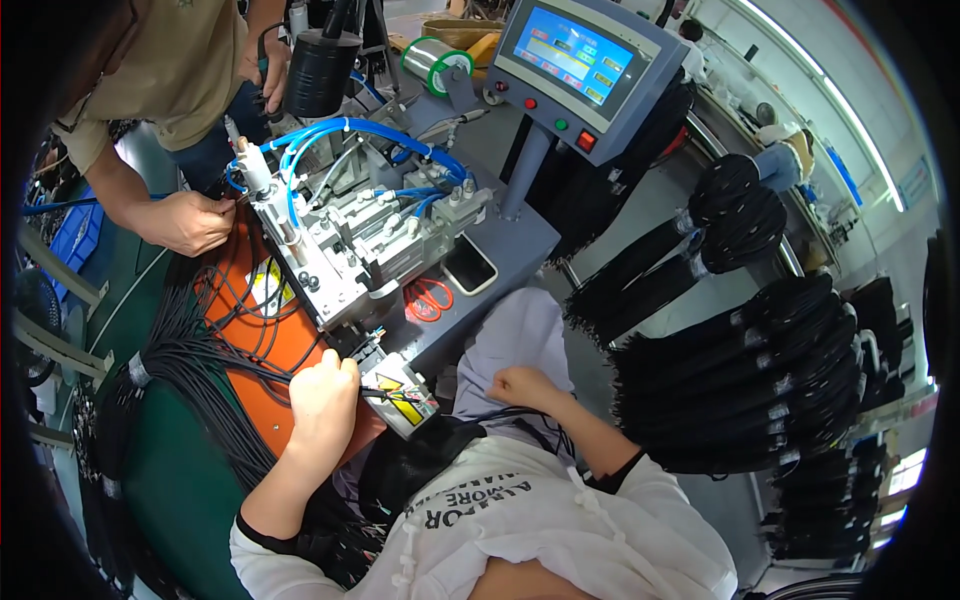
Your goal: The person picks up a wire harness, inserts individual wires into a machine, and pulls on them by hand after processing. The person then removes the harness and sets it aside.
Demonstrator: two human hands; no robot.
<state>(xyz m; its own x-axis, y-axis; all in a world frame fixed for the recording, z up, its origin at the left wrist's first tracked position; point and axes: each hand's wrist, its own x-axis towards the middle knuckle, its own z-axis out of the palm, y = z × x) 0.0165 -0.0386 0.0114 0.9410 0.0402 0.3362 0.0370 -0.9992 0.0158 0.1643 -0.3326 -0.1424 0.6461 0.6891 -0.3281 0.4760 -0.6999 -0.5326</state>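
My left hand (325, 398) is closed, thumb side up, beside a small metal fixture (402, 392) with yellow labels at the machine's front. A black cable (374, 393) shows on the far side of its fingers, and more black cables run in from the left. My right hand (524, 388) rests curled in a fist over my thigh, with dark cables (520, 412) just below it; what it holds, if anything, is hidden. Behind the fixture stands a metal machine (370, 235) with blue air tubes. A bundle of black cables (185, 345) lies across the orange board (245, 345) on my left.
A co-worker's hand (195, 222) pinches something small at the machine's far left. A touchscreen panel (575, 60) with buttons rises behind. A phone (469, 266) and red-handled scissors (428, 300) lie by the machine. Thick cable bundles (740, 375) hang on the right.
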